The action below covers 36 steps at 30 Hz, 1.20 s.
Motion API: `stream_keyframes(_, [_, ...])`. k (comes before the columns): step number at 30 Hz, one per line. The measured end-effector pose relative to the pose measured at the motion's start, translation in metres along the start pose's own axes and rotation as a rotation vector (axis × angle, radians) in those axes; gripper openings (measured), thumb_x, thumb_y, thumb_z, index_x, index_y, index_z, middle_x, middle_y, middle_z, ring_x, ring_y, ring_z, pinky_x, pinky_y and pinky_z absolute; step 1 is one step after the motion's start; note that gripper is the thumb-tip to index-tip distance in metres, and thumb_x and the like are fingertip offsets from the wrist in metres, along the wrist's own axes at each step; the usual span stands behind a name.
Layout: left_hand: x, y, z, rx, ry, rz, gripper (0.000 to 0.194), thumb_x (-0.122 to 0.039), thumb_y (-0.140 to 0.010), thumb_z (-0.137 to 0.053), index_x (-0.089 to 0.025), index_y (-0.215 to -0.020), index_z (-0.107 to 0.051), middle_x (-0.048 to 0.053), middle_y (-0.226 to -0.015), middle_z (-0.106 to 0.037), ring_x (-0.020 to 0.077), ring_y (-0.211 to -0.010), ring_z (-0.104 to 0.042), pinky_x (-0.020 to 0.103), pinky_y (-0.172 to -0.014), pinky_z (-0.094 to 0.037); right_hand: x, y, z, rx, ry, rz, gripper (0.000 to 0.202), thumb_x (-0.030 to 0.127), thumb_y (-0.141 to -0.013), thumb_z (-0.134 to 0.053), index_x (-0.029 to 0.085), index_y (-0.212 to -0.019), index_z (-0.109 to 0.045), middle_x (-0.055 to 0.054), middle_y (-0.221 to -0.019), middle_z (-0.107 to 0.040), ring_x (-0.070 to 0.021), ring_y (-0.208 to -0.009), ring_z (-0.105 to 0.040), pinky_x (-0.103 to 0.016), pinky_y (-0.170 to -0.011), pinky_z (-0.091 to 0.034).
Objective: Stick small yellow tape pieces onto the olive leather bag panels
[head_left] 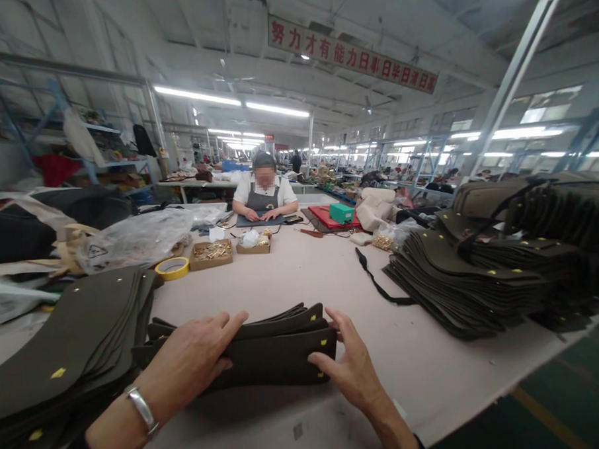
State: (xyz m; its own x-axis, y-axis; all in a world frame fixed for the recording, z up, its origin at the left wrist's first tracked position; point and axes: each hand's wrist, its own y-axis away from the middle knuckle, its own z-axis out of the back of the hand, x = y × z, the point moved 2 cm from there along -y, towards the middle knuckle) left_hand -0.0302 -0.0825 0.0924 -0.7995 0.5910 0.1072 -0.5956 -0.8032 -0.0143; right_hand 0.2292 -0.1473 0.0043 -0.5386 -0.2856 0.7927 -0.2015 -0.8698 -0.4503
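Note:
A bundle of dark olive fabric-like panels [280, 358] stands on its long edge in front of me, several layers fanned slightly apart at the top. Small yellow marks show near its right corners. My left hand [196, 355], with a silver bracelet at the wrist, lies over its left part, fingers across the upper edge and thumb on the front face. At the right end, my right hand [352, 361] has its thumb against the front and its fingers behind. The far side of the bundle and some fingertips are hidden.
A pile of like panels [85, 326] lies at left, with a larger stack [461, 283] at right. Yellow tape [172, 268], a box of brass-coloured pieces [211, 253] and a black strap [381, 287] lie beyond. Across the table [301, 271] a person [264, 193] works.

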Motion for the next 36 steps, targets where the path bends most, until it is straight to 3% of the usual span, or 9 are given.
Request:
stream_keyframes(7, [0.003, -0.003, -0.002, -0.007, 0.013, -0.026, 0.064, -0.015, -0.074, -0.063, -0.023, -0.135, -0.045, 0.008, -0.107, -0.064, 0.0281, -0.093, -0.064, 0.042, -0.082, -0.049, 0.007, 0.001, 0.004, 0.053, -0.088, -0.136, 0.061, 0.018, -0.071, -0.069, 0.020, -0.128, -0.047, -0.003, -0.098, -0.066, -0.0191, -0.089, -0.064, -0.033, -0.085, -0.051])
stream_keyframes(10, [0.004, -0.005, -0.003, -0.010, 0.001, -0.029, 0.066, -0.016, -0.075, -0.063, -0.022, -0.137, -0.042, 0.008, -0.107, -0.064, 0.0284, -0.093, -0.064, 0.042, -0.081, -0.049, 0.014, 0.004, 0.005, 0.075, -0.016, -0.055, 0.040, 0.017, -0.072, -0.071, 0.021, -0.109, -0.057, -0.001, -0.093, -0.066, -0.0180, -0.085, -0.063, -0.031, -0.081, -0.049])
stream_keyframes(14, [0.003, -0.007, -0.004, 0.005, -0.004, -0.037, 0.067, -0.015, -0.074, -0.064, -0.022, -0.137, -0.043, 0.008, -0.106, -0.064, 0.0283, -0.094, -0.063, 0.042, -0.082, -0.049, 0.033, 0.007, 0.007, 0.192, 0.196, 0.203, 0.015, 0.015, -0.077, -0.067, 0.021, -0.088, -0.062, -0.002, -0.088, -0.066, -0.0194, -0.085, -0.060, -0.033, -0.079, -0.047])
stream_keyframes(16, [0.002, -0.006, -0.003, 0.009, -0.009, -0.041, 0.065, -0.015, -0.073, -0.065, -0.022, -0.135, -0.045, 0.008, -0.105, -0.065, 0.0281, -0.093, -0.063, 0.042, -0.081, -0.049, 0.045, 0.005, 0.004, 0.186, 0.345, 0.314, 0.026, 0.014, -0.074, -0.069, 0.021, -0.099, -0.063, -0.007, -0.105, -0.064, -0.0240, -0.100, -0.057, -0.039, -0.089, -0.045])
stream_keyframes(19, [0.000, -0.005, -0.001, -0.004, -0.026, -0.045, 0.065, -0.014, -0.073, -0.065, -0.022, -0.135, -0.045, 0.008, -0.105, -0.065, 0.0276, -0.093, -0.064, 0.041, -0.081, -0.049, 0.062, -0.005, -0.013, 0.219, 0.529, 0.391, 0.066, 0.020, -0.068, -0.077, 0.018, -0.129, -0.051, -0.015, -0.134, -0.050, -0.0317, -0.123, -0.044, -0.049, -0.106, -0.032])
stream_keyframes(23, [-0.006, -0.002, 0.002, -0.018, -0.051, -0.049, 0.063, -0.012, -0.072, -0.067, -0.020, -0.131, -0.048, 0.008, -0.104, -0.066, 0.0266, -0.090, -0.064, 0.041, -0.081, -0.051, 0.082, -0.025, -0.052, 0.374, 0.675, 0.439, 0.089, 0.030, -0.065, -0.082, 0.008, -0.140, -0.039, -0.021, -0.137, -0.049, -0.0351, -0.126, -0.042, -0.052, -0.110, -0.027])
stream_keyframes(27, [-0.001, 0.014, -0.005, -0.275, -0.074, -0.092, 0.072, -0.017, -0.070, -0.071, -0.019, -0.136, -0.041, 0.013, -0.130, -0.054, 0.0308, -0.117, -0.053, 0.048, -0.099, -0.043, 0.094, -0.038, -0.073, 0.506, 0.732, 0.422, 0.086, 0.033, -0.069, -0.080, 0.003, -0.139, -0.040, -0.023, -0.132, -0.053, -0.0344, -0.112, -0.055, -0.047, -0.097, -0.041])
stream_keyframes(31, [0.018, 0.051, -0.031, -0.622, -0.066, -0.039, 0.057, -0.026, -0.079, -0.066, -0.020, -0.131, -0.043, 0.014, -0.139, -0.044, 0.0316, -0.130, -0.039, 0.052, -0.110, -0.032, 0.096, -0.044, -0.070, 0.591, 0.686, 0.347, 0.081, 0.045, -0.077, -0.072, 0.005, -0.140, -0.040, -0.022, -0.122, -0.061, -0.0334, -0.105, -0.060, -0.044, -0.092, -0.045])
stream_keyframes(36, [0.040, 0.077, -0.063, -0.720, 0.068, 0.186, 0.063, -0.033, -0.080, -0.066, -0.016, -0.134, -0.039, 0.017, -0.136, -0.046, 0.0324, -0.128, -0.041, 0.053, -0.107, -0.036, 0.103, -0.048, -0.070, 0.645, 0.614, 0.316, 0.056, 0.050, -0.092, -0.051, 0.013, -0.134, -0.049, -0.016, -0.110, -0.069, -0.0305, -0.101, -0.065, -0.040, -0.088, -0.047])
